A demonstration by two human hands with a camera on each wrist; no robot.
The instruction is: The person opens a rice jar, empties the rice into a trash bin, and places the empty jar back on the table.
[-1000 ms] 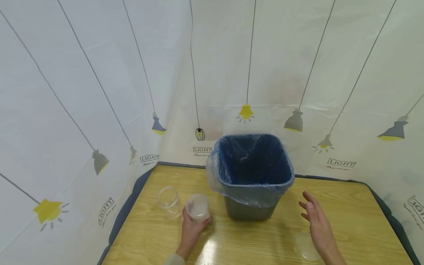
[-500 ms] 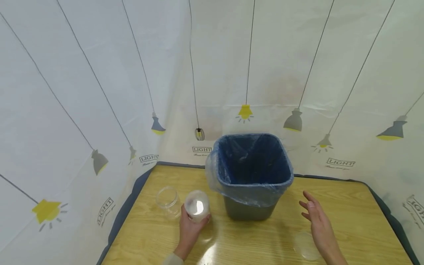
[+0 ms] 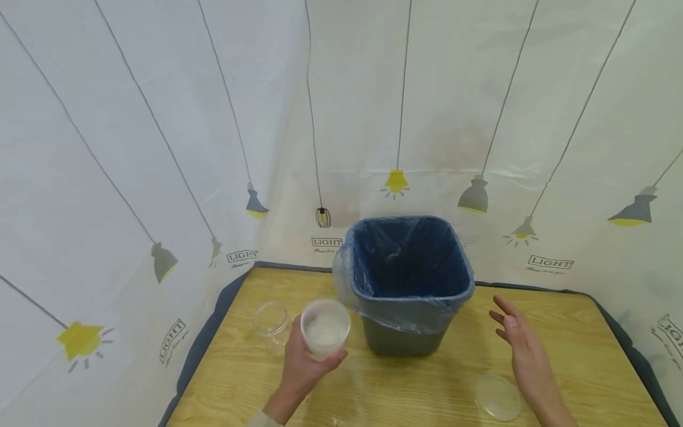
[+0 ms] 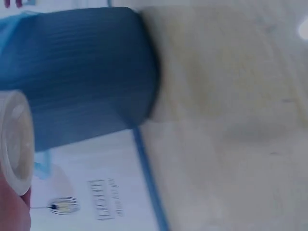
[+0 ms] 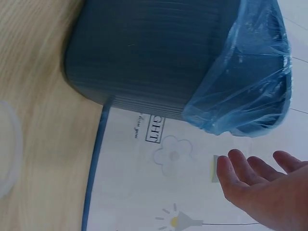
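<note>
My left hand (image 3: 301,365) grips a clear plastic tub (image 3: 325,329) above the table, thumb and fingers around its side. Whitish contents show through the tub's round top in the head view; what they are I cannot tell. Only the end of the tub (image 4: 19,144) and part of the hand appear in the left wrist view. Left of that hand stands a clear, open-topped jar (image 3: 270,320), partly behind the fingers. My right hand (image 3: 525,356) is held in the air with fingers relaxed, holding nothing. Below and left of it lies a clear round lid (image 3: 497,397).
A dark grey bin (image 3: 402,341) stands mid-table between the hands. Its blue plastic liner (image 3: 411,311) folds over the rim and bulges on the left. White lamp-printed sheeting (image 3: 352,118) rises behind and beside the wooden table (image 3: 395,391).
My left hand has lifted the tub slightly up and to the right, and its top now faces the head camera more. The right hand has shifted a little to the right.
</note>
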